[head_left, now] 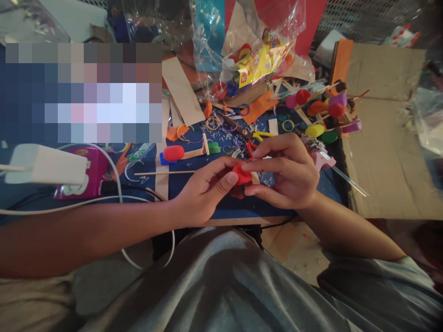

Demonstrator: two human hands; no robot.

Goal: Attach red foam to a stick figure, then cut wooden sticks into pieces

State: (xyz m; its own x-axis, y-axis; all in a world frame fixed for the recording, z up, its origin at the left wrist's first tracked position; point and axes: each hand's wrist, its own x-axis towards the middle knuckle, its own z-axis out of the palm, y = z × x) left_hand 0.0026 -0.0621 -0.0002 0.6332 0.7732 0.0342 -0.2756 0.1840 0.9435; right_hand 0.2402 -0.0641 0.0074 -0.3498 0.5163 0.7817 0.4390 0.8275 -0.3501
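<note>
Head view: a small red rounded piece [244, 175] held just above the worktop [230, 211], near its front edge.
Left hand [203, 190] pinches it, thumb against fingers; right hand [290, 177] half-curls beside it, grip unclear.

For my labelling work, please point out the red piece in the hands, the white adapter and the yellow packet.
Red piece [243, 176]: head view, visible middle.
White adapter [58, 167]: head view, broad side.
Yellow packet [258, 66]: head view, printed front.
</note>
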